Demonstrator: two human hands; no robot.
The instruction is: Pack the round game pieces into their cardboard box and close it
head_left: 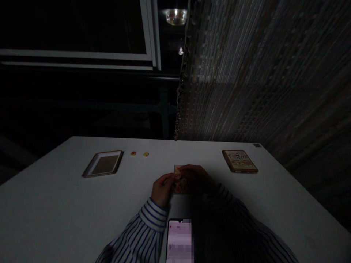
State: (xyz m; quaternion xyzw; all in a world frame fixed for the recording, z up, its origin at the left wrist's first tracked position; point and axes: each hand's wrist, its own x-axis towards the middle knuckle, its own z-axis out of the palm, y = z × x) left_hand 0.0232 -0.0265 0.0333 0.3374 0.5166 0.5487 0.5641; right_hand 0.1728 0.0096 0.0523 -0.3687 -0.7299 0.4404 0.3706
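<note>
The pack (178, 189) of round pieces lies between a person's two hands on the white table (60, 204). The left hand (161, 190) meets the pack's left edge, thumb and forefinger pinching it near the upper corner. The right hand (201, 178) reaches over from the pack's right, its fingers (187, 167) bent across the top edge and covering the upper right part; shadow hides its thumb, so one cannot tell whether these fingers pinch or only rest there. Orange-toned pieces show in the gap between the hands, in the pack's left and lower parts. A lit phone (178, 239) lies on the near side of the pack. Beyond the pack to its left are two discs (146, 154) and, farther left, a shallow tray (105, 164); beyond it to the right lies a printed box (239, 159).
</note>
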